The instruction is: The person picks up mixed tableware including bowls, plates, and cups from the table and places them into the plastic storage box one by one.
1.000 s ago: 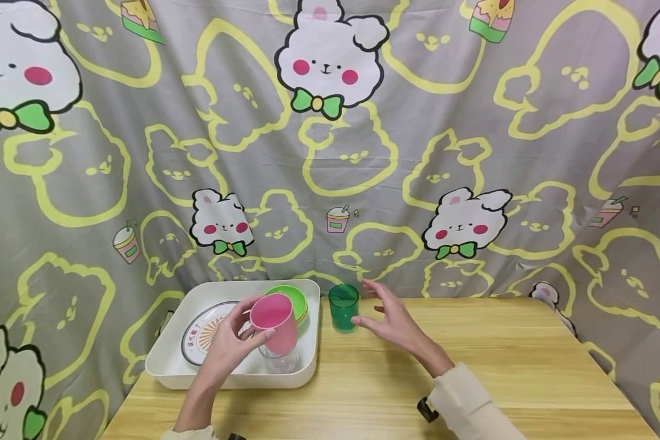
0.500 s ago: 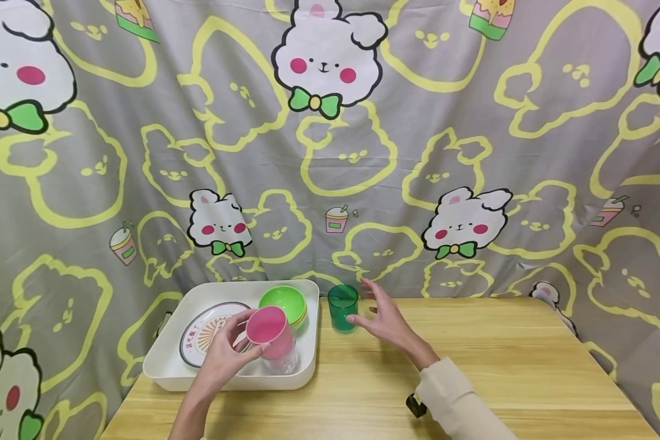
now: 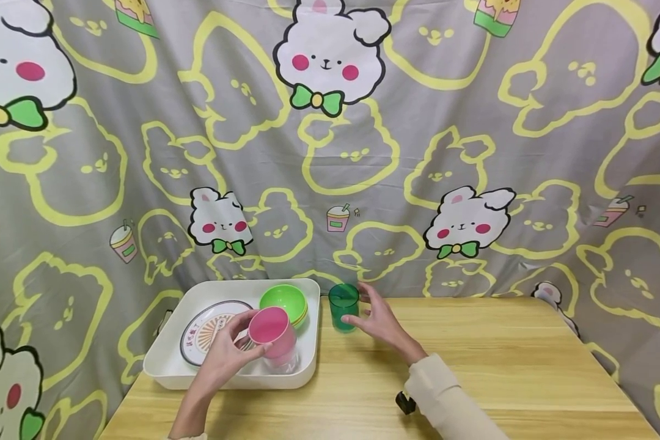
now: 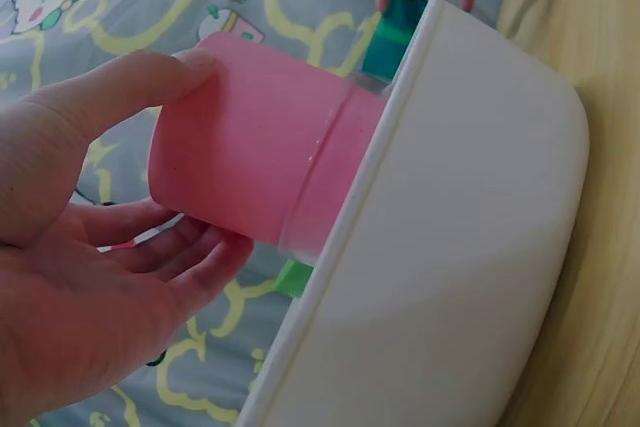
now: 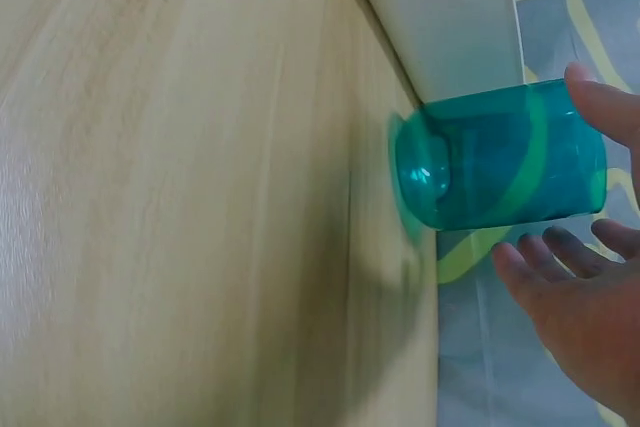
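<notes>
My left hand (image 3: 225, 351) holds a pink cup (image 3: 272, 333) between thumb and fingers. The pink cup's lower end is nested in a clear cup (image 3: 287, 360) in the white tray (image 3: 167, 377). In the left wrist view the thumb lies on the pink cup (image 4: 250, 137) and the fingers are on its opposite side. A transparent green cup (image 3: 343, 308) stands upright on the table, just right of the tray. My right hand (image 3: 382, 318) is beside it, thumb and fingers spread on either side. In the right wrist view a small gap shows between the fingers and the green cup (image 5: 500, 157).
Inside the tray lie a white plate (image 3: 195, 336) with a printed design and stacked bowls, the top one green (image 3: 282, 300). The wooden table (image 3: 506, 360) extends to the right. A patterned curtain (image 3: 363, 153) hangs behind.
My left hand has lowered the pink cup a little into the clear cup. My right hand has moved left, closer around the green cup.
</notes>
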